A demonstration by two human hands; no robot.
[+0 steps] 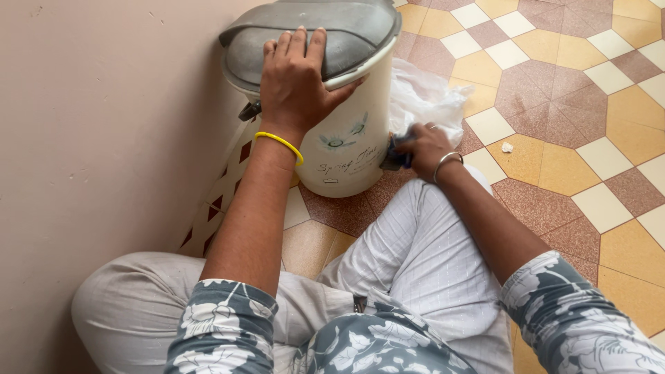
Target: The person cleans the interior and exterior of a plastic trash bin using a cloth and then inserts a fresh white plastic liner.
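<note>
The cream pedal bin (346, 142) stands on the tiled floor (554, 111), close against the beige wall (104, 138) and just in front of the seated person's knees; it leans a little toward the wall, and its grey lid (325, 31) is down, so what lies inside the bin cannot be told. On top of the bin, the left hand (294, 83) lies spread flat across the lid, fingers wide and thumb hooked over the rim on the bin's right side, a yellow bangle (280, 144) on the wrist; low on the bin's right flank, the right hand (424, 147) is closed round a dark blue cloth (396, 158) pressed to the wall of the bin (a silver bangle (447, 163) sits on that wrist). Behind the bin on its right side lies a crumpled white plastic bag (426, 97), touching the bin; further right of the bin, well apart, a small white scrap (507, 147) rests on a yellow tile. The risk, as I judge it, is tipping: the bin looks light and is tilted already, so a hard sideways push with the cloth could slide or topple it toward the wall if the left hand eases off; the lid could then spring open and spill whatever is within.
</note>
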